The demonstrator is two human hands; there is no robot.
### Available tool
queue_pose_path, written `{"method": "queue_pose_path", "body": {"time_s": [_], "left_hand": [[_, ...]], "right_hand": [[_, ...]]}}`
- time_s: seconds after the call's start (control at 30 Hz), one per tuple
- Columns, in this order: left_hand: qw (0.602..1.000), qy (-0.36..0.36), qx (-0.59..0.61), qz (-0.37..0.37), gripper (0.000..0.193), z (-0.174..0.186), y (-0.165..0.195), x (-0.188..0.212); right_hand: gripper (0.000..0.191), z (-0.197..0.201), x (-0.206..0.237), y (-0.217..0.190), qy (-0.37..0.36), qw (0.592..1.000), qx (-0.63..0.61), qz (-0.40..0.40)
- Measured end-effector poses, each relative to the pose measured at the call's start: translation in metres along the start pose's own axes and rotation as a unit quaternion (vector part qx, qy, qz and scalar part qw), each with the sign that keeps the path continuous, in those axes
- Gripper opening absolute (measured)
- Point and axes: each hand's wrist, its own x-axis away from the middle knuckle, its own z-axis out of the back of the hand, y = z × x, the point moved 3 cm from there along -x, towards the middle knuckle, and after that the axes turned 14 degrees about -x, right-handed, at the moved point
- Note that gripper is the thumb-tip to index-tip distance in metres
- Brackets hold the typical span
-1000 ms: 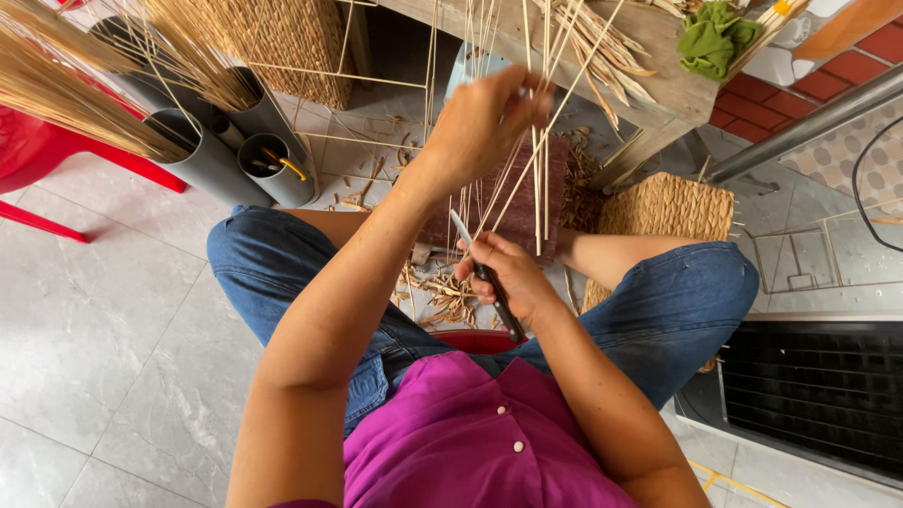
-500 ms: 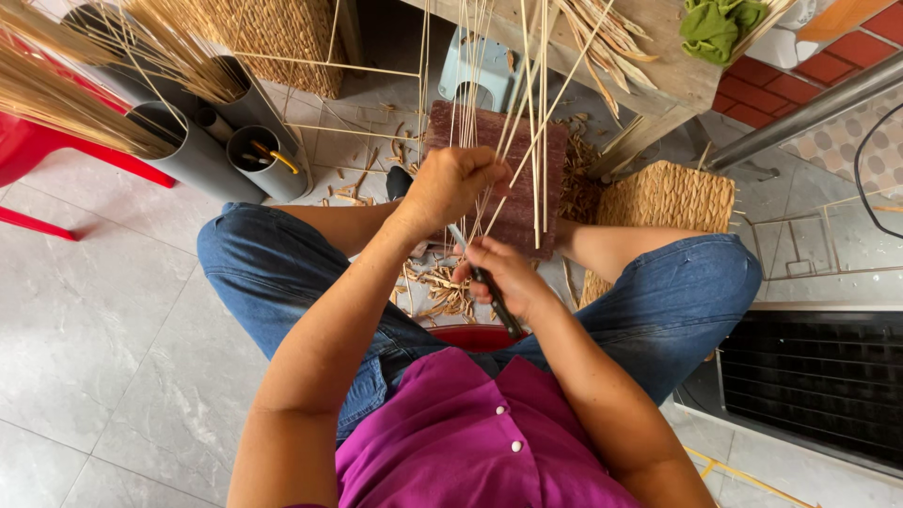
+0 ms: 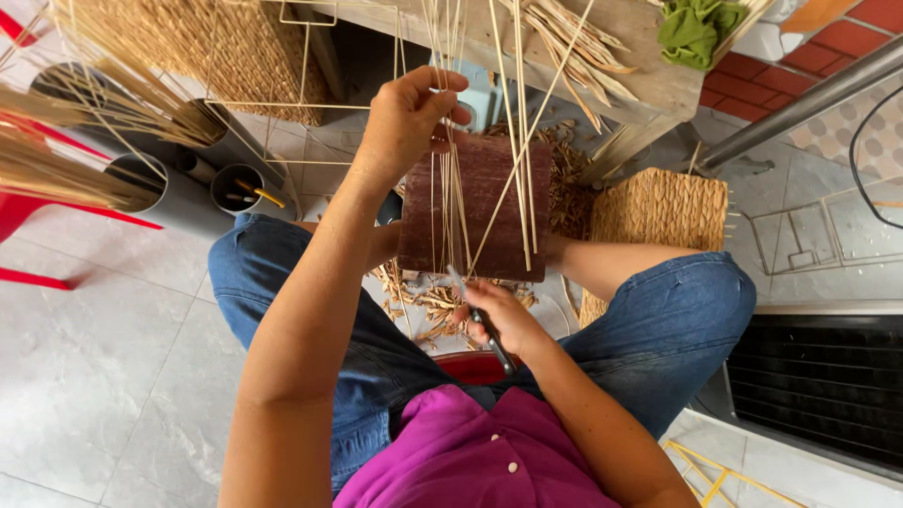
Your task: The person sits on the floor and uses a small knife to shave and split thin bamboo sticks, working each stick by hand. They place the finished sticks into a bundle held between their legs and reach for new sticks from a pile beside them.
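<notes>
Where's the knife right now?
In the head view, the knife is in the right hand, low at centre, just below the dark wooden block and above the reed scraps on the floor.

Knife (image 3: 478, 315) below board (image 3: 489, 188)

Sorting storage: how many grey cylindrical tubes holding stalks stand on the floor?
3: a large grey tube, a smaller one beside it, another behind; more may be hidden.

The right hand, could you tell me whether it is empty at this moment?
No, the right hand grips a dark-handled knife whose blade points up at the thin pale strips that the left hand pinches.
</notes>
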Motion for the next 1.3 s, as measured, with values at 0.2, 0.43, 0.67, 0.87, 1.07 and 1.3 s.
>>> {"method": "queue_pose_path", "body": {"time_s": [0.2, 0.43, 0.67, 0.87, 1.07, 1.3], "left_hand": [[0.988, -0.032, -0.060, 0.138, 0.025, -0.028, -0.092, -0.041], [0.953, -0.049, -0.165, 0.248, 0.031, -0.052, -0.166, -0.080], [0.912, 0.003, -0.368, 0.180, 0.038, -0.065, -0.203, -0.098], [0.884, 0.100, -0.444, 0.106, 0.032, -0.074, -0.204, -0.090], [0.896, -0.020, -0.427, 0.119, 0.026, -0.132, -0.178, -0.055], [0.879, -0.112, -0.446, 0.126, 0.033, -0.177, -0.203, -0.022]], "right_hand": [[0.020, 0.020, -0.014, -0.019, 0.019, 0.998, -0.050, 0.044], [0.021, 0.033, -0.035, -0.030, 0.041, 0.994, -0.074, 0.065], [0.024, 0.037, -0.046, -0.036, 0.041, 0.992, -0.090, 0.081], [0.027, 0.041, -0.042, -0.044, 0.055, 0.982, -0.127, 0.127], [0.030, 0.044, -0.029, -0.056, 0.085, 0.957, -0.144, 0.236], [0.030, 0.039, -0.013, -0.059, 0.089, 0.951, -0.142, 0.258]]}}
